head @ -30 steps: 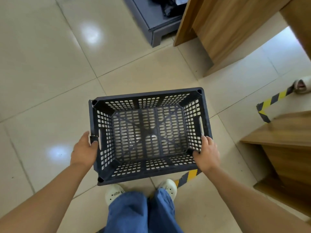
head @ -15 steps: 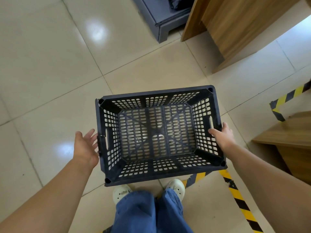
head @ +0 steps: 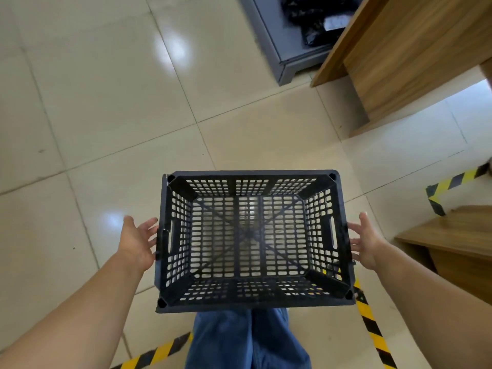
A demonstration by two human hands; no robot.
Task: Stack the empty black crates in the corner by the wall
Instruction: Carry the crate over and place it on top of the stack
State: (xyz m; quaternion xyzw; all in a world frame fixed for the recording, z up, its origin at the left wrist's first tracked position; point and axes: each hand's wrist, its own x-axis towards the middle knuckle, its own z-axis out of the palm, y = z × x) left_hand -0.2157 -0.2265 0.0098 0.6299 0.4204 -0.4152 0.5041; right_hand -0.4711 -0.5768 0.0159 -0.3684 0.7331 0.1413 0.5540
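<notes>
An empty black crate (head: 250, 173) with perforated walls and floor sits upright just in front of my legs, its open top facing me. My left hand (head: 138, 241) is beside its left handle slot with the palm turned inward, fingers spread and fingertips at the wall. My right hand (head: 366, 242) mirrors it at the right wall, also with spread fingers, none curled into the handle. The crate hides my feet, and I cannot tell whether it rests on the tiled floor or hangs above it. No other crate, wall or corner is in view.
A grey metal base (head: 269, 35) with black bags on it stands at the far upper right, next to a wooden desk panel (head: 399, 57). Another wooden unit (head: 452, 235) is close on the right. Yellow-black floor tape (head: 372, 331) runs under the crate.
Both hands held the crate's side walls a second ago. The left hand let go first, then the right; now both are spread beside it. The crate sits squarer to me.
</notes>
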